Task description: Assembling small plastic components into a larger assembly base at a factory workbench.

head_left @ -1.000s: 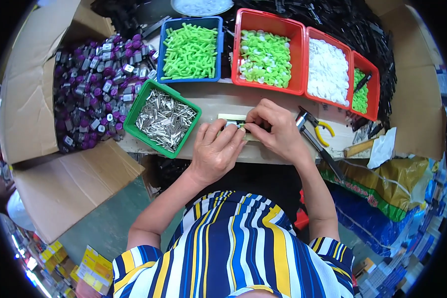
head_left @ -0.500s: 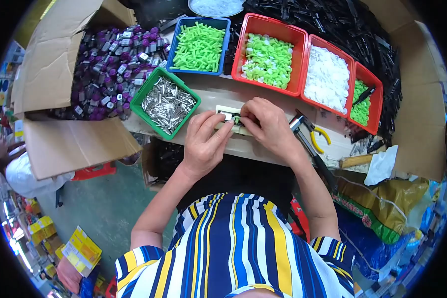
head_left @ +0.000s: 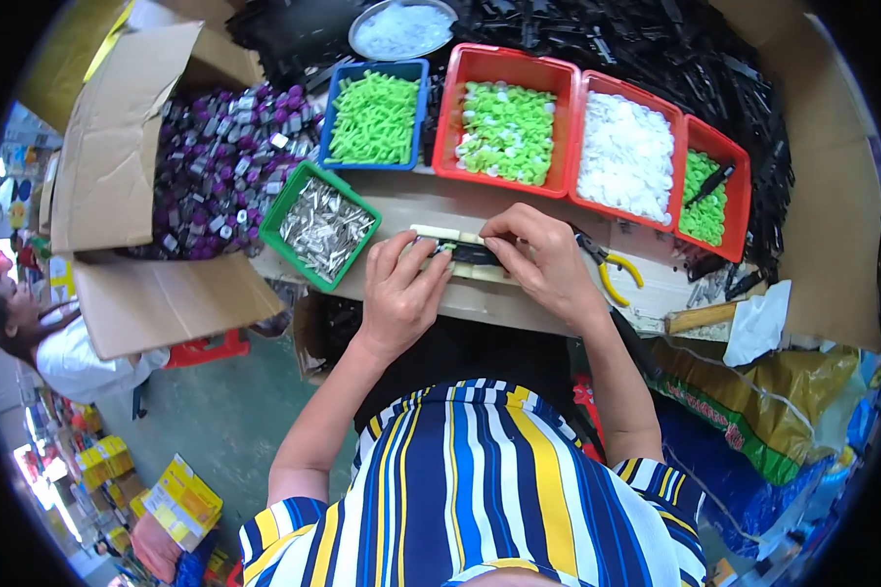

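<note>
A cream-coloured block fixture (head_left: 484, 273) lies on the bench in front of me. Across it sits a long black plastic part (head_left: 474, 254), with a small spot of green near its left end. My left hand (head_left: 401, 298) has its fingers closed at that left end; a tiny purple and pale piece shows by the fingertips, mostly hidden. My right hand (head_left: 546, 262) pinches the right end of the black part with thumb and fingers. The green tray (head_left: 276, 238) of small metal pins stands just left of my left hand.
Behind are a blue tray (head_left: 423, 117) of green sticks and red trays (head_left: 570, 132) of green and white pieces. Grey-and-purple parts (head_left: 230, 166) fill a cardboard box (head_left: 108, 166). Yellow-handled pliers (head_left: 612, 284) lie right. Black parts (head_left: 656, 59) are heaped behind; a person (head_left: 88, 352) sits left.
A long black part now covers the fixture, where a silver piece showed earlier. My right hand has shifted slightly right and lower. The whole view has tilted a little, lowering the trays in the picture.
</note>
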A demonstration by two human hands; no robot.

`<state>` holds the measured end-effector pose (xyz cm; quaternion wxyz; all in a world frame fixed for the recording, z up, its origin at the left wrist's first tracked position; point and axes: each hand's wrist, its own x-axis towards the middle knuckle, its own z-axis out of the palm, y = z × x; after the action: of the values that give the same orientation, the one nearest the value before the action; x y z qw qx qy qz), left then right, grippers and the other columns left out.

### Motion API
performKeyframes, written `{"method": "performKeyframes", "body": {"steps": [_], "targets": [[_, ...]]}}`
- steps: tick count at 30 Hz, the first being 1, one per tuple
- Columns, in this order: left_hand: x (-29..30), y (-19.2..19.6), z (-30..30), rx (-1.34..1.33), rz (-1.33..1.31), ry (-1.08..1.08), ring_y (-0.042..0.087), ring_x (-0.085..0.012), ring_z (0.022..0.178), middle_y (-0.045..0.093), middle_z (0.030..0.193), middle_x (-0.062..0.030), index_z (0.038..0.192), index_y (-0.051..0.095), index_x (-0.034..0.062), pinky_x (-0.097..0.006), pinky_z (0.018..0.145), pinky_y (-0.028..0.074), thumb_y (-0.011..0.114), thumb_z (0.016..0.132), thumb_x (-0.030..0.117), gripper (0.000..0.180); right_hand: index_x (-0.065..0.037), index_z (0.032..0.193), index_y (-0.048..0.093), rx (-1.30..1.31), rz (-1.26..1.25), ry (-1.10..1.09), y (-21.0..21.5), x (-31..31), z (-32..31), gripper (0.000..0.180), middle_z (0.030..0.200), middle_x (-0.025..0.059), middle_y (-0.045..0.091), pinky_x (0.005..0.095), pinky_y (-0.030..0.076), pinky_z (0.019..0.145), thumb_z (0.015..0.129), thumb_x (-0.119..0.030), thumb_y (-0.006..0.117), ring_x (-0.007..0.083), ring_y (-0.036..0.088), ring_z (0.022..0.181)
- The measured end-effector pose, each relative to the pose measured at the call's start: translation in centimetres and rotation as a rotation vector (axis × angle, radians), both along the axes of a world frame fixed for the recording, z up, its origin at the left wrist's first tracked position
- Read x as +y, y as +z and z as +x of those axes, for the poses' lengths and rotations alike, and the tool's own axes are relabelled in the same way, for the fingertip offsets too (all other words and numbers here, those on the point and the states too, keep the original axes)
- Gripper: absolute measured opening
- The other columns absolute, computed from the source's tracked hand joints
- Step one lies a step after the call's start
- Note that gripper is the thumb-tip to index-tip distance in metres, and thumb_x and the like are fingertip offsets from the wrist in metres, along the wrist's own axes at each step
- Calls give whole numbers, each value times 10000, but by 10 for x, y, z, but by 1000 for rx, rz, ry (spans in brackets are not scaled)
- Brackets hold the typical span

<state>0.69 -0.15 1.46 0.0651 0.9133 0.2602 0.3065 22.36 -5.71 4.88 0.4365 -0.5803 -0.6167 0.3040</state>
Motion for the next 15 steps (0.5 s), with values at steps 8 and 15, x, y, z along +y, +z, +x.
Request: {"method": "performKeyframes", "body": {"steps": [8,15], "targets": [[4,8,-6,-56,-146,-51,561,-324,1097,638,1088,-99,1050,713,36,-440,921,454,778,741,24,316,34,954,662,-274,83,-403,33,-18,63,87,880,103,661,297,490,684,869,22,651,181,636,763],[34,39,-37,-86,-84,158,564,-339,1078,639,1045,-114,1039,715,21,-440,913,467,768,737,-17,308,45,944,677,-465,-85,-405,19,11,88,101,882,128,643,334,508,689,870,-24,675,240,647,749]]}}
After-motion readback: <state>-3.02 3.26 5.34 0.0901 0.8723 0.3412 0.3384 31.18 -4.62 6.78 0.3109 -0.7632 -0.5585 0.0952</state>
